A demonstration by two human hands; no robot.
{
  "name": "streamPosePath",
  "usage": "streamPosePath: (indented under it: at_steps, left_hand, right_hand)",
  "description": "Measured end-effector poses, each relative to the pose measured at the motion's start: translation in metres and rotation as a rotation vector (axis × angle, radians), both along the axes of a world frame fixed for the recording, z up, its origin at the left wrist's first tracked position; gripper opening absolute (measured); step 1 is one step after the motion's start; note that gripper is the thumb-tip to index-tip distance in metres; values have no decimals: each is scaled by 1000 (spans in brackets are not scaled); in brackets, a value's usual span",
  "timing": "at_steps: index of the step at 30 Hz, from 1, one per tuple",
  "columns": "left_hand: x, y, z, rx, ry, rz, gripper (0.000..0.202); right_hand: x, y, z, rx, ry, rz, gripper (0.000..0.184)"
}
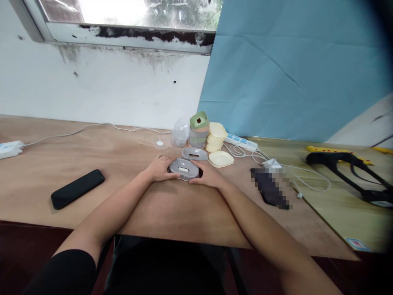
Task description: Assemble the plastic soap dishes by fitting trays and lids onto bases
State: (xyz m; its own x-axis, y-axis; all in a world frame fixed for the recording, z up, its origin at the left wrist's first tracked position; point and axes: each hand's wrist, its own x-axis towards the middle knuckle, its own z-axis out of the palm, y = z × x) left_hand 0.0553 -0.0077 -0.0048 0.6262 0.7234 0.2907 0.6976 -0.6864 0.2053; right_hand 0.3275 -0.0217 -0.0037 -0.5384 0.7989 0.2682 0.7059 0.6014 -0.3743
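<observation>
The window gives you white glare. Toward the right edge of the table, your view is dark and blurred.

held gray piece: smooth glossy plastic | tabletop: smooth wood | blue sheet: matt cloth

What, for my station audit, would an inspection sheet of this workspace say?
Surface: brown wooden tabletop meeting a yellower panel at right.
Things: gray slotted piece, held; similar gray piece behind; cream lid stack, single cream lid in front; green-topped stack and clear pieces beyond.
Clutter: phone at left; blurred dark item at right; black frame, far right.
Hands: left hand and right hand hold the gray slotted piece from either side.
Cables: white cable at back left; cords looped near a power strip.
Surroundings: stained wall, window, blue sheet.
</observation>
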Motion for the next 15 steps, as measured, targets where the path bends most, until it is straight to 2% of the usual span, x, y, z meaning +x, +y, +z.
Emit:
streamPosePath:
  at_steps: [2, 4, 7, 9, 12, 15]
  left_hand:
    - [-3, 5, -2, 10, -87, 20, 67]
    - [-6, 12, -5, 51, -154, 98, 58]
    - [-13, 27, -9, 70, -154, 278, 59]
    - [-19, 34, -13, 21, -114, 344, 64]
    - [-24, 40, -16, -46, -67, 364, 70]
    - [-24, 39, -16, -33, -56, 347, 67]
  right_hand:
    - [-1, -1, 1, -7, 11, 5, 99]
    - [-1, -1, 1, -13, 18, 7, 98]
    - [-1, -1, 1, -15, 25, 6, 99]
    - [-1, -1, 0, -11, 33, 11, 98]
    - [0, -1, -1, -8, 45, 15, 96]
    - [0, 0, -1, -12, 42, 15, 95]
